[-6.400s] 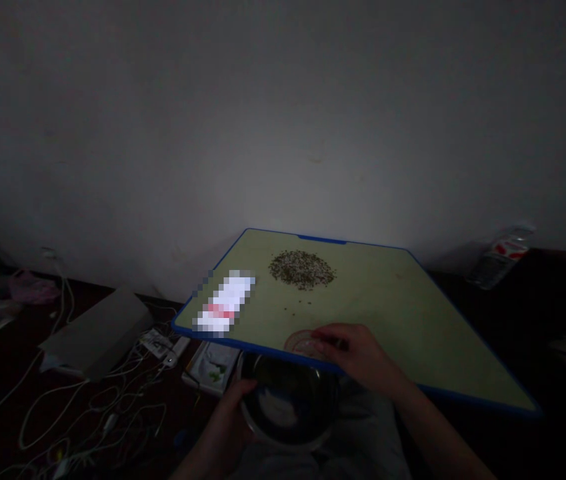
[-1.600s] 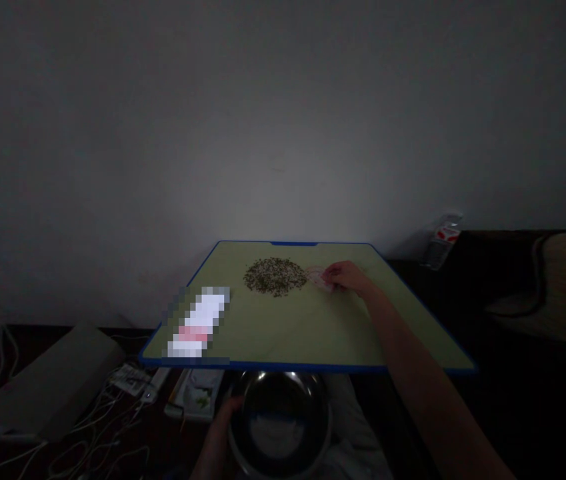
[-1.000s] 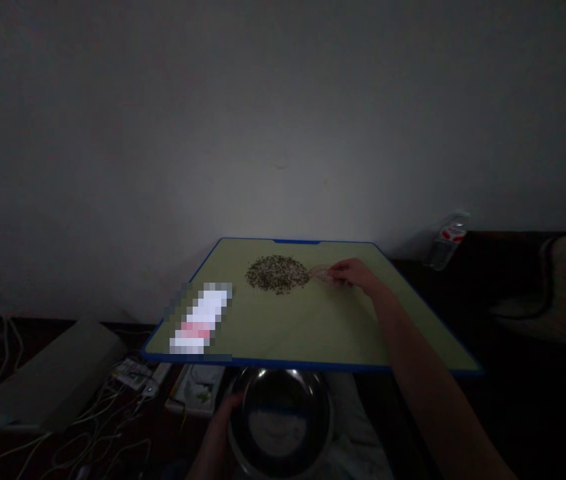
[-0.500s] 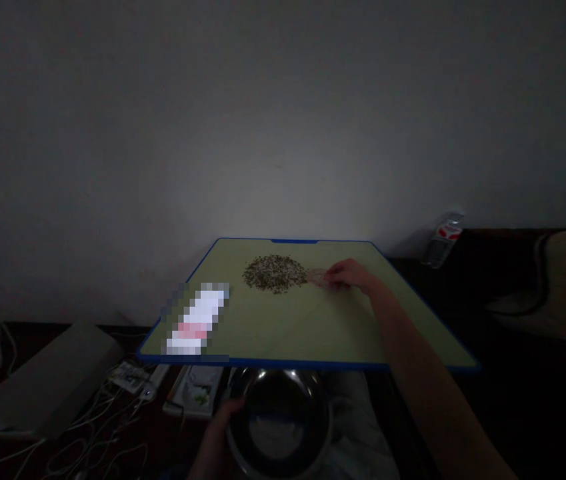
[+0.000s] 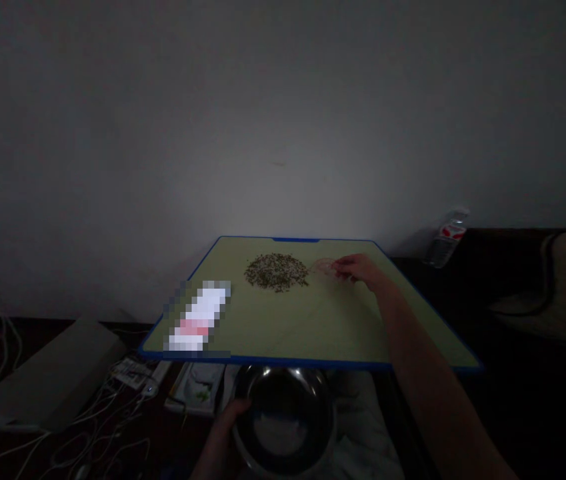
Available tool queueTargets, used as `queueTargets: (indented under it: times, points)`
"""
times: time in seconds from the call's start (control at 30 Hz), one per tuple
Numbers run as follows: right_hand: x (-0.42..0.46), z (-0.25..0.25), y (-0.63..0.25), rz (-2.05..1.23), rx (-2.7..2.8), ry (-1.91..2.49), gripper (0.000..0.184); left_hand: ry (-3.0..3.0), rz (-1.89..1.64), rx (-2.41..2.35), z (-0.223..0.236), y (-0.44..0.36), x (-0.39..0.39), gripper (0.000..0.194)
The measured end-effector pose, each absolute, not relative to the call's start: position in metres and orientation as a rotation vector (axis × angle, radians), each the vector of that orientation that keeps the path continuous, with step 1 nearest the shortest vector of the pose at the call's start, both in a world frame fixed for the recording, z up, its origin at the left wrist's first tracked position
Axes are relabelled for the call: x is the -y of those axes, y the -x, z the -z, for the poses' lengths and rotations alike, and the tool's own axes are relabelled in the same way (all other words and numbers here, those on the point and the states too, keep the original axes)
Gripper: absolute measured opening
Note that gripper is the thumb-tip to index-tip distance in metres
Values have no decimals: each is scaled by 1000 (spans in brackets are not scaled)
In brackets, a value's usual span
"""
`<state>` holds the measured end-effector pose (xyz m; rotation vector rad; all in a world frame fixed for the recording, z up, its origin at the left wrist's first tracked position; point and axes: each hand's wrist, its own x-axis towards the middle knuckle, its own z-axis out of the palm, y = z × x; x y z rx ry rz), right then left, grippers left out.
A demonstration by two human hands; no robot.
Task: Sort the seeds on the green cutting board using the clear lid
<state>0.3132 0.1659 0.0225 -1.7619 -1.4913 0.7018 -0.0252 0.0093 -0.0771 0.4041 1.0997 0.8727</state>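
My right hand point(image 5: 351, 268) pinches a clear, curved plastic piece with pinkish-red markings, which looks like a protractor point(image 5: 321, 267). Its left edge is by the right side of a loose pile of small dark and pale grains point(image 5: 277, 272). The grains lie spread on a pale yellow-green tabletop point(image 5: 283, 327) with a blue rim. Below the table's near edge, my left hand point(image 5: 223, 427) grips a shiny metal bowl point(image 5: 330, 427) by its left side, thumb over the rim. No contents can be made out in the dark bowl.
A blurred-out bright rectangle point(image 5: 197, 317) lies at the table's left. A plastic bottle point(image 5: 447, 240) leans by the wall at right. On the floor at left are a grey box point(image 5: 53, 373), tangled white cables point(image 5: 77, 443) and a white tray point(image 5: 197, 390).
Since the oldest frame, my right hand has carried the protractor from the near edge to the pile's right side. Over the last second it shifts only slightly. My left hand keeps the bowl below the table.
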Motion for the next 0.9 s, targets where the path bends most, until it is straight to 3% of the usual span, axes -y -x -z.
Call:
queueTargets:
  times: [0.2, 0.4, 0.53, 0.9]
  points:
    - [-183, -9, -318, -260, 1384, 1904, 29, -390, -843, -1082, 79, 24, -12, 36]
    - [-191, -2, -304, 29, 1589, 1916, 30, -381, -816, -1068, 83, 25, -13, 27]
    - [-190, -1, -301, 65, 1668, 1939, 30, -385, -801, -1068, 85, 26, -13, 17]
    - [-184, -7, -307, 44, 1784, 1940, 29, -400, -814, -1057, 88, 31, -14, 15]
